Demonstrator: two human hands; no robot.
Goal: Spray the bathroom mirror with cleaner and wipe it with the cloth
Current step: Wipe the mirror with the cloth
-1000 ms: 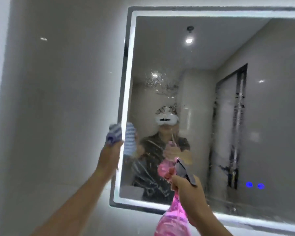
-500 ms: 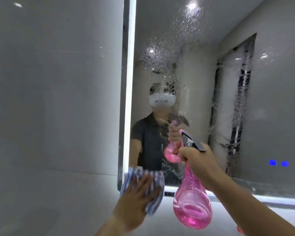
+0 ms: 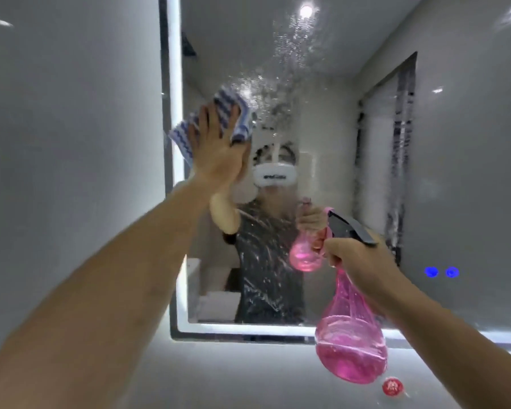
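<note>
A person stands facing a wall-mounted bathroom mirror (image 3: pixel 322 128) with a lit frame, seen from their own head height. The left hand (image 3: pixel 216 149) is raised with fingers spread flat, pressing a blue and white striped cloth (image 3: pixel 227 113) against the glass near the mirror's left edge, roughly at the height of the reflected head. The right hand (image 3: pixel 357 261) is wrapped around the neck of a pink see-through spray bottle (image 3: pixel 348 340) with a dark trigger head, held just in front of the lower middle of the mirror; the bottle is about a third full of pink liquid. Droplets and wet streaks of cleaner speckle the glass above and to the right of the cloth, and more streaks run down the middle and right side. Two small blue lights (image 3: pixel 441 272) glow on the glass at lower right. A small red round object (image 3: pixel 392 386) sits below the bottle; what it is cannot be told.

Spraying looks largely done and wiping is under way at the left edge. The next move likely calls for sweeping the flat cloth rightwards and upwards through the wet patches, keeping firm, even pressure so no streaks stay behind.
</note>
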